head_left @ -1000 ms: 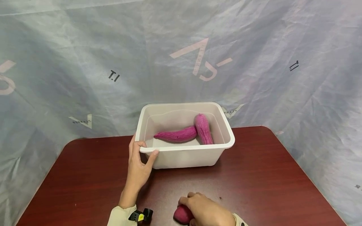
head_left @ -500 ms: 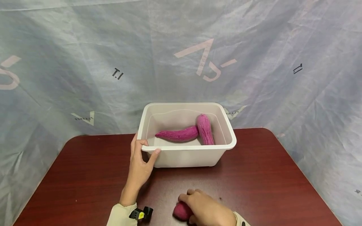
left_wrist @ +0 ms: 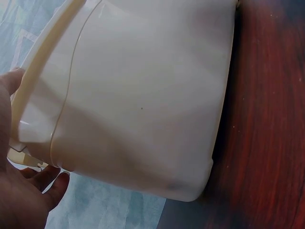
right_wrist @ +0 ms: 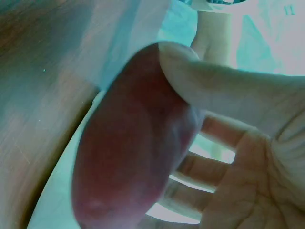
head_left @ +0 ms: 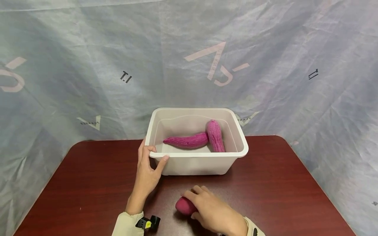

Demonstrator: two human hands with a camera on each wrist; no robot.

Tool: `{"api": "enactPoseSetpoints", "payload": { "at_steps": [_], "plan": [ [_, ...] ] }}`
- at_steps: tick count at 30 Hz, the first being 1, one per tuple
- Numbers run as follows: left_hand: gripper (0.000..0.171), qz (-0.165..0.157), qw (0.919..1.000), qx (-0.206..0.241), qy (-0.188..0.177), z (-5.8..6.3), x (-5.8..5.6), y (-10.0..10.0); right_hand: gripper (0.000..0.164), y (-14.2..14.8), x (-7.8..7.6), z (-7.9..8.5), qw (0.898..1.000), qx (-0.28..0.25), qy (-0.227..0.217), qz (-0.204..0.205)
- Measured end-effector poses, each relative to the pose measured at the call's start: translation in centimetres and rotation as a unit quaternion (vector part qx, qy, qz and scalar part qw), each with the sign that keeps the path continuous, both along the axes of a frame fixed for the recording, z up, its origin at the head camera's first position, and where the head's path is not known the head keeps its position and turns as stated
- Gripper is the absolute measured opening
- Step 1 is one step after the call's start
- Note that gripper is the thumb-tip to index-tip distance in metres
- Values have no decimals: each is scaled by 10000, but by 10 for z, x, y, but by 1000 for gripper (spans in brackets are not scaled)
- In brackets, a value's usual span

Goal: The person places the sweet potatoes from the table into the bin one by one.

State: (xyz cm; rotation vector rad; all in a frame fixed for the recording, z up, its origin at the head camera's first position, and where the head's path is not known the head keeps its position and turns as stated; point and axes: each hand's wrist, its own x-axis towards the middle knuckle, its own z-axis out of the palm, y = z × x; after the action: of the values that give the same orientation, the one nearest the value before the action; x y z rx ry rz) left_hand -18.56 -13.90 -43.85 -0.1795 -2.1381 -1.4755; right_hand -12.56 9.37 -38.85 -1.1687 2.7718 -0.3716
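Note:
A white plastic tub [head_left: 195, 165] stands at the back of the table. My left hand [head_left: 146, 175] grips its near left corner, thumb against the front and a finger over the rim. Two wrinkled magenta vegetables lie inside: a long tapered one [head_left: 187, 141] on its side and another [head_left: 215, 135] leaning along the right wall. My right hand [head_left: 214, 209] holds a smooth, dark red sweet potato [head_left: 185, 206] in front of the tub. In the right wrist view the thumb presses on the sweet potato [right_wrist: 128, 143], with fingers behind it, and it looks lifted off the table.
The dark red wooden table [head_left: 283, 183] has rounded far corners. A grey sheet [head_left: 97, 59] with printed letters hangs behind and along both sides, close behind the tub. A small black wrist device [head_left: 147, 224] sits at my left cuff.
My right hand has lifted the sweet potato and moved it slightly forward and left, toward the tub. The left hand keeps its hold on the tub's corner. The head view shifted a little.

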Motion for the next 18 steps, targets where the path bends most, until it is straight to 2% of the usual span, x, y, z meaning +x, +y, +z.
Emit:
{"api": "enactPoseSetpoints", "payload": {
  "at_steps": [7,11,18],
  "plan": [
    [37,-3,10000,49,-30,0,1,0,60,-3,-3,8,9974,-337,623,-105],
    [37,-5,10000,55,-11,0,1,0,61,-5,-4,13,9949,-465,857,-255],
    [38,-18,10000,28,23,1,0,0,61,-5,-6,20,9889,-785,1232,-261]
  ]
}}
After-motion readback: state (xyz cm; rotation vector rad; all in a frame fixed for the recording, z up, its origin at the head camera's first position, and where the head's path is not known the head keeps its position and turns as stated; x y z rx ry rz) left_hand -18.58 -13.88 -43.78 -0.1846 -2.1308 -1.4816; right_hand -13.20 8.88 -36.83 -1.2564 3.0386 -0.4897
